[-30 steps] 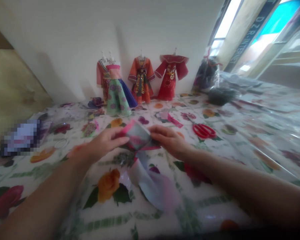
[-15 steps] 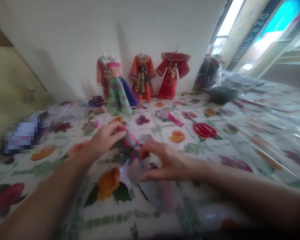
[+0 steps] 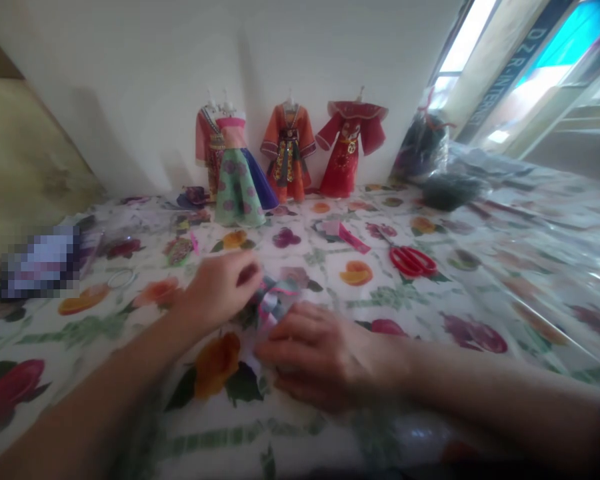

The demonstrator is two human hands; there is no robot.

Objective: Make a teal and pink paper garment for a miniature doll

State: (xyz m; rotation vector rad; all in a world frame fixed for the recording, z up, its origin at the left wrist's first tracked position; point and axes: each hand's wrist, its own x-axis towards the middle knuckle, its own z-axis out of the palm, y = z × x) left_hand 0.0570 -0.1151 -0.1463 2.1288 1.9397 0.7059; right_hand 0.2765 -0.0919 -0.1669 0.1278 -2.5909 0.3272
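Observation:
A small grey piece of fabric with pink edging (image 3: 275, 297) lies bunched between my two hands, low over the tabletop. My left hand (image 3: 227, 283) is curled at its upper left, thumb and fingertips closed on the cloth. Just below and to the right, my right hand (image 3: 313, 353) bends its fingers down around the fabric's lower part. The right fingertips and the cloth under that palm are hidden. Motion smears the finer details of the fabric.
Doll dresses on stands line the wall, among them a green skirted one (image 3: 240, 193), an orange robe (image 3: 289, 150) and a red robe (image 3: 351, 153). Red-handled scissors (image 3: 413, 261) and a pink strip (image 3: 354, 239) lie beyond my right hand. Plastic-wrapped bundles (image 3: 450, 190) sit farther right.
My right hand, open with thumb and fingers apart before, has closed over the cloth and moved slightly down. My left fingers have curled more, and the fabric is now bunched.

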